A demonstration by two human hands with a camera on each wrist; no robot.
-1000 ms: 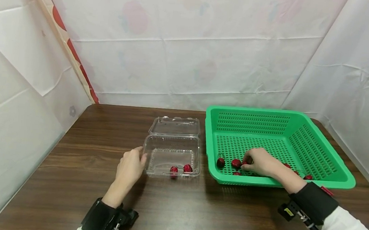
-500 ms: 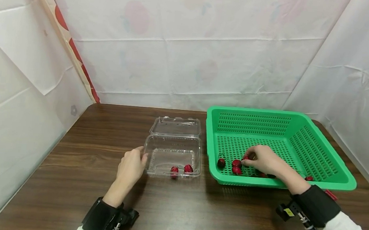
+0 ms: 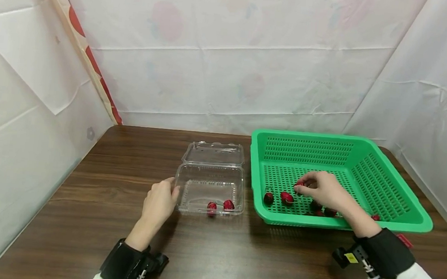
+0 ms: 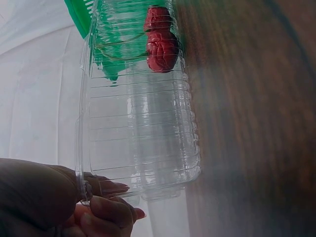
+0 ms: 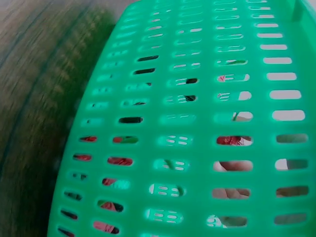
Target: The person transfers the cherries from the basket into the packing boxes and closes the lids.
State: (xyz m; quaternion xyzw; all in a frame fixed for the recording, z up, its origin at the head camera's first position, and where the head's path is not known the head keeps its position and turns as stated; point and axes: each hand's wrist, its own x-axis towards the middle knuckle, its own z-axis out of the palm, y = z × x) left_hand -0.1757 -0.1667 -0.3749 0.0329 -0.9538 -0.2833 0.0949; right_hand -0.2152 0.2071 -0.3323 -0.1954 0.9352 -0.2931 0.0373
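My left hand (image 3: pixel 158 203) pinches the left rim of a clear plastic clamshell box (image 3: pixel 207 188), whose lid (image 3: pixel 215 154) lies folded back. In the left wrist view, thumb and fingers (image 4: pixel 111 210) close on the rim at one corner. Two dark red cherries with stems, one of them this cherry (image 4: pixel 163 52), lie at the box's near right. Over the green basket (image 3: pixel 414 216), my right hand (image 3: pixel 325 189) pinches a cherry (image 3: pixel 299 183) between thumb and fingers. Seen from the right wrist, the slotted basket wall (image 5: pixel 197 131) mostly hides that hand.
More cherries sit along the basket's near side, among them a dark one (image 3: pixel 268 198), a red pair (image 3: pixel 287 198) and one at the right (image 3: pixel 375 217). The dark wooden table (image 3: pixel 212 255) meets white sheeting (image 3: pixel 222 67) at the back and sides.
My right hand has risen a little within the basket, lifting the pinched cherry away from the others, and cherries beneath it show more. My left hand stays on the box rim.
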